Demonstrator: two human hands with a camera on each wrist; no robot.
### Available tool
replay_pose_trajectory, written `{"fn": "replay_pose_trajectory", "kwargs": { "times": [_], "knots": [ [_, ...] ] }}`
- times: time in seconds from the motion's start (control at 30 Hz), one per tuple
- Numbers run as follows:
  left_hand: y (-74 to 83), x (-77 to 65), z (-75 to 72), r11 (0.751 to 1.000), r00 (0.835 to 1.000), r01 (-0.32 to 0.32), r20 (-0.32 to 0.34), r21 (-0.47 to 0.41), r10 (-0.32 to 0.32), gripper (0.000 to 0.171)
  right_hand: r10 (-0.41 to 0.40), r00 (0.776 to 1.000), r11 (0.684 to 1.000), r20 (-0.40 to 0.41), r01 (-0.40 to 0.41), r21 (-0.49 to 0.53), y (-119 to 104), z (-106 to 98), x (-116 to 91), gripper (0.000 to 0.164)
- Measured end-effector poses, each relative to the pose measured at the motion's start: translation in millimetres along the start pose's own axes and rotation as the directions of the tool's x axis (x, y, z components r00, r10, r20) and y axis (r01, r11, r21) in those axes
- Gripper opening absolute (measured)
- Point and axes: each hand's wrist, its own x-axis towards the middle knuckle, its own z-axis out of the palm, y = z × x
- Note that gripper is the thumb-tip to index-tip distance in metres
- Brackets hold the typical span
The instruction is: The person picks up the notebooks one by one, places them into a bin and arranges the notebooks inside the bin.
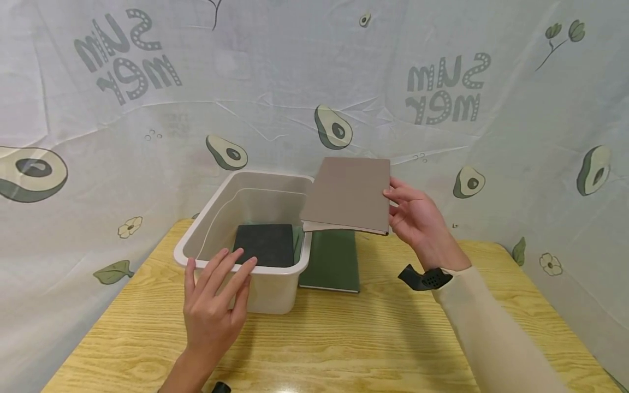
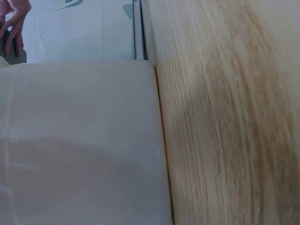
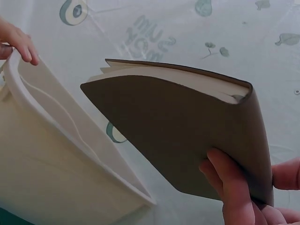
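In my right hand is a brown hardcover notebook, pinched at its spine with the thumb on top and fingers beneath. It hangs in the air by the right rim of a white plastic bin; in the right wrist view its page edges fan slightly apart. My left hand rests with its spread fingers on the bin's near rim. A black notebook lies inside the bin, over a green item that it partly covers. Right of the bin, a dark green notebook lies on the table, partly hidden under the brown one.
The bin stands on a wood-grain table. Behind and around the table hangs a pale curtain printed with avocados. A black band circles the right wrist. A small black object shows at the bottom edge, near the left forearm.
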Motion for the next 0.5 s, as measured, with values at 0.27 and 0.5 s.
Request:
{"fn": "replay_pose_trajectory", "kwargs": {
  "times": [0.27, 0.5],
  "knots": [
    [-0.3, -0.7, -0.5, 1.0, 1.0, 0.003, 0.006, -0.003, -0.003, 0.027, -0.003, 1.0, 1.0, 0.008, 0.003, 0.023, 7, 12, 6, 0.058],
    [-1.2, -1.2, -0.1, 1.0, 1.0, 0.005, 0.008, -0.006, -0.005, 0.028, -0.002, 1.0, 1.0, 0.006, 0.002, 0.024, 12, 18, 11, 0.057]
  ]
}}
